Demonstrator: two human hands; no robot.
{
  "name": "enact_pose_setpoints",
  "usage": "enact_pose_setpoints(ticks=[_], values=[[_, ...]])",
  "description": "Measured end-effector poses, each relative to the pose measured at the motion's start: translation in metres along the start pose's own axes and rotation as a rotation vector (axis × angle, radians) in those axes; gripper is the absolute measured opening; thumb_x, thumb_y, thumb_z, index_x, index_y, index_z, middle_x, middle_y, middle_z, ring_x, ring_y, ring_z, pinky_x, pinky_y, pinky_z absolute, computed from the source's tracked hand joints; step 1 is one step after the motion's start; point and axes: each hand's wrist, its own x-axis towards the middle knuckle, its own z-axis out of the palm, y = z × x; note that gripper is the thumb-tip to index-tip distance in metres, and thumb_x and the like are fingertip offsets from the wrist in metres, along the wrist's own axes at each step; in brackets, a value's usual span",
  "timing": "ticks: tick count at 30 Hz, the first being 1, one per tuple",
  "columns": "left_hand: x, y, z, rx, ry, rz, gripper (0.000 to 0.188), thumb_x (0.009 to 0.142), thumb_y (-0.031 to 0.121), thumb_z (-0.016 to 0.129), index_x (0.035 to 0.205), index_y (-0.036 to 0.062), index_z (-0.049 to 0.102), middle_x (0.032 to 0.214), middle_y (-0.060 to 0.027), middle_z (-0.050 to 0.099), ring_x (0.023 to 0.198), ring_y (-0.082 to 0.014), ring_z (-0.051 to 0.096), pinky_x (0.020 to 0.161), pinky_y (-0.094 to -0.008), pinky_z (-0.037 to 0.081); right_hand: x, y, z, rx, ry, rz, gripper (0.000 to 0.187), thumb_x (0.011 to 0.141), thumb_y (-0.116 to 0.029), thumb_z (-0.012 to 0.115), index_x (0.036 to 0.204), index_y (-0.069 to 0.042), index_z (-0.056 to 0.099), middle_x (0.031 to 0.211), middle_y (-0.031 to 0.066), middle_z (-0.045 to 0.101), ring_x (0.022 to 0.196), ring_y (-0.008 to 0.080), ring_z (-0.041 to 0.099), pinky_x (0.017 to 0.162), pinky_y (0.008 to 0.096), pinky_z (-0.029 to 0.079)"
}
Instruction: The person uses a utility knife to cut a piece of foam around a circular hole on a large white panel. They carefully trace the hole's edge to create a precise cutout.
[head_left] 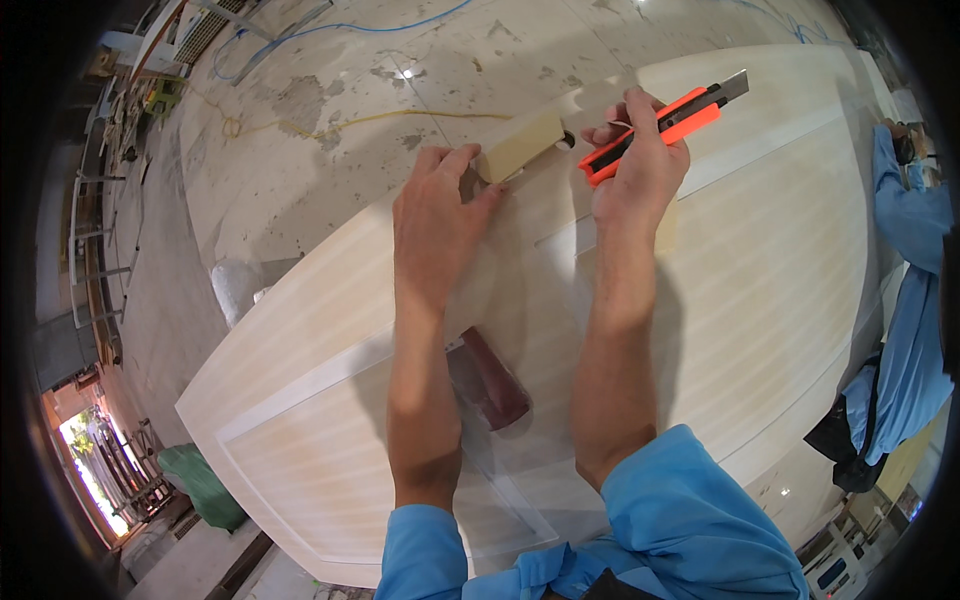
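1. The left hand [437, 215], in the upper middle of the frame, presses its fingers on a pale block [520, 145] at the edge of the big pale door panel [760, 270].
2. The right hand [640, 170] wraps tight around an orange and black cutter knife [660, 125], blade pointing to the upper right.
3. A dark red object [495, 380] lies on the panel between the arms.
4. A person in blue [915, 300] stands at the right edge.

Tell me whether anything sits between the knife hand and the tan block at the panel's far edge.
Nothing visible does. The right hand grips the orange utility knife just beside the tan block, with only bare panel between them. The left hand holds the block from the other side.
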Motion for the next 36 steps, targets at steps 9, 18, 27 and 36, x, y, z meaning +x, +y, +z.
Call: enact_pose_setpoints(ticks=[9, 18, 27, 36], values=[[0.002, -0.008, 0.009, -0.005, 0.042, 0.119, 0.038, 0.087, 0.01, 0.073, 0.125, 0.0053, 0.07, 0.118, -0.0099, 0.068, 0.091, -0.0277, 0.067, 0.083, -0.0373, 0.052, 0.001, -0.001, -0.002, -0.041, -0.041, 0.014, 0.016, 0.096, -0.016, 0.061, 0.098, 0.001, 0.06, 0.078, 0.0075, 0.061, 0.053, 0.0152, 0.053, 0.057, 0.0371, 0.055], [0.007, -0.023, 0.0, -0.266, -0.057, 0.018, 0.034, 0.092, 0.003, 0.064, 0.125, 0.0038, 0.069, 0.127, -0.0135, 0.065, 0.107, -0.0327, 0.066, 0.092, -0.0402, 0.052, 0.001, 0.002, -0.001, -0.107, -0.045, 0.061, 0.019, 0.095, -0.017, 0.063, 0.101, 0.001, 0.062, 0.09, 0.009, 0.066, 0.053, 0.0168, 0.056, 0.054, 0.0357, 0.051], [0.008, -0.022, 0.005, -0.209, -0.003, 0.152, 0.03, 0.092, 0.0, 0.062, 0.12, 0.003, 0.072, 0.123, -0.0137, 0.066, 0.101, -0.0315, 0.068, 0.088, -0.0392, 0.053, 0.004, -0.001, -0.002, -0.176, -0.08, 0.18, 0.024, 0.093, -0.019, 0.065, 0.101, 0.003, 0.061, 0.074, 0.013, 0.064, 0.054, 0.0219, 0.063, 0.047, 0.0354, 0.046], [0.011, -0.016, 0.004, -0.169, -0.026, 0.124, 0.033, 0.092, -0.003, 0.058, 0.121, 0.0035, 0.073, 0.12, -0.0143, 0.068, 0.101, -0.0275, 0.069, 0.089, -0.0349, 0.054, 0.008, -0.002, 0.002, -0.155, -0.065, 0.145, 0.022, 0.096, -0.018, 0.064, 0.106, 0.001, 0.058, 0.068, 0.0149, 0.063, 0.055, 0.024, 0.065, 0.043, 0.0357, 0.044]])
